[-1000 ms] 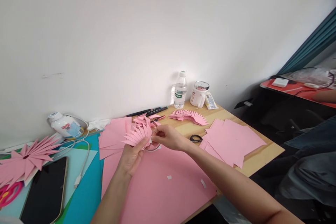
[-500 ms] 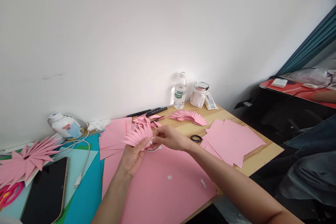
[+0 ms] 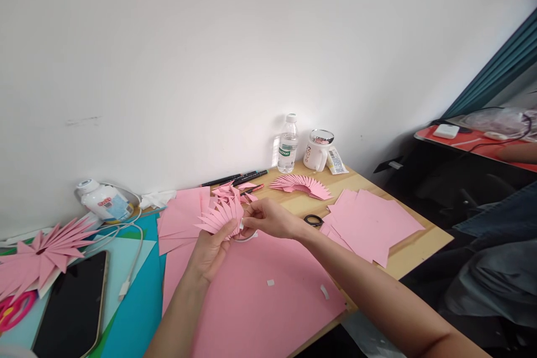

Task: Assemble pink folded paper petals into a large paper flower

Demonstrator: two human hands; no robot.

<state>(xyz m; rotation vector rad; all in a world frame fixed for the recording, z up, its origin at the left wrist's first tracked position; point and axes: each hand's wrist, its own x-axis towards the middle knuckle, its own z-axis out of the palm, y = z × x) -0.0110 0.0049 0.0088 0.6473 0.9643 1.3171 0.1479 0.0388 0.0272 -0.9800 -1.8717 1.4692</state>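
At far left, a pink paper flower (image 3: pixel 46 254) of crisp, pointed folds lies just beyond pink scissor handles (image 3: pixel 19 310). Next come a flat, glossy black phone (image 3: pixel 71 302), a tilted white plastic bottle (image 3: pixel 104 201) and matte blue paper (image 3: pixel 136 305).

Near the middle is my pleated pink fan (image 3: pixel 218 216), its sharp paper points spreading up and leftward, its folds gathered tightly along the lower right. My left hand (image 3: pixel 213 251) clamps those folds, thumb pressed flat on top. My right hand (image 3: pixel 271 219) is bent inward, thumb and finger pinched together on a small white piece (image 3: pixel 241 226) at the fan's right edge. The fan sits directly between my two hands, raised above a broad, smooth pink sheet (image 3: pixel 251 313).

Farther right, a curved pleated arc (image 3: pixel 302 183) of pink paper rests on the wooden table (image 3: pixel 423 246), beyond a black loop handle (image 3: pixel 312 220) and overlapping pink sheets (image 3: pixel 373 221).
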